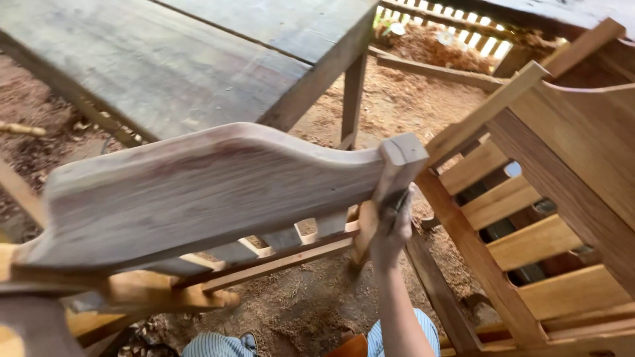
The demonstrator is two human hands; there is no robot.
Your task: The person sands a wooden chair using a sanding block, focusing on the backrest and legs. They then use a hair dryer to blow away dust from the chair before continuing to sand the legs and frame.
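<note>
A wooden chair back lies tilted across the middle of the view. Its wide, curved top rail point(198, 192) is pale grey-brown, with thin slats and a lower rail point(278, 254) below it. My right hand point(390, 228) grips the square end post point(402, 158) at the rail's right end, just under the top. Something small and dark sits between my fingers and the post; I cannot tell what it is. My left hand is hidden. A blurred brown shape point(33, 327) at the lower left may be my arm.
A grey plank workbench point(165, 59) stands behind, one leg point(352, 92) close to the post. On the right is a larger orange-brown slatted furniture frame point(529, 198). Sawdust covers the ground point(311, 304). Striped cloth point(211, 347) shows at the bottom edge.
</note>
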